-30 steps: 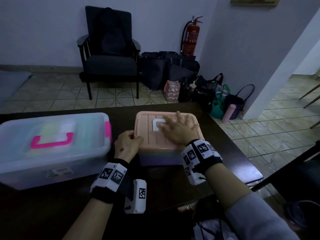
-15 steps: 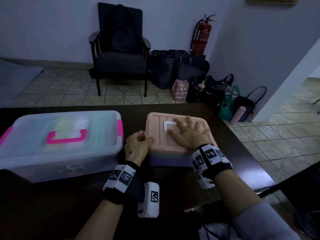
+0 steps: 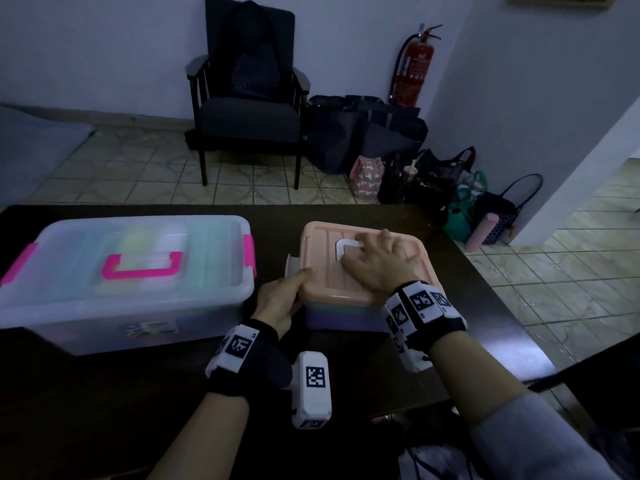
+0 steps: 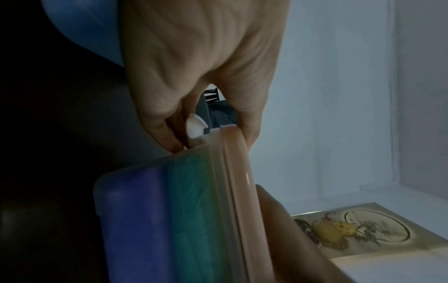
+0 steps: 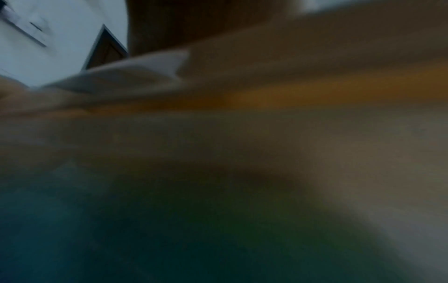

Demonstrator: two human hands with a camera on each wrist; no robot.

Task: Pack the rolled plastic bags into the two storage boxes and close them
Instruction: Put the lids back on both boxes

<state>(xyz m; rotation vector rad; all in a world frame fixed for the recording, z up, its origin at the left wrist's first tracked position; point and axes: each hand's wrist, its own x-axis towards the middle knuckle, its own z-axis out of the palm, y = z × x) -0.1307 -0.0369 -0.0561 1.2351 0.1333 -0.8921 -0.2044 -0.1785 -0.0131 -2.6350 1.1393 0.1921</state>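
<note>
Two boxes on table [image 3: 145, 393]: clear box [image 3: 131, 306] closed at left, pink box [image 3: 349, 308] at right with white latch [image 3: 292, 266] sticking out on its left side, just beyond left hand [image 3: 277, 303] fingers curled at lid [image 3: 322, 271] edge; right hand [image 3: 379, 263] flat, fingers spread, on lid.

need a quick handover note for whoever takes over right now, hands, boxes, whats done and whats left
Right hand: flat, pressing down on the peach lid of the small box.
Left hand: at the small box's left side, fingers on the white latch, which is not yet snapped down.
Large clear box: lid on, pink latches down.
Done: no loose bags visible, both lids on.
Left: latch the small box; its right side is hidden.
</note>
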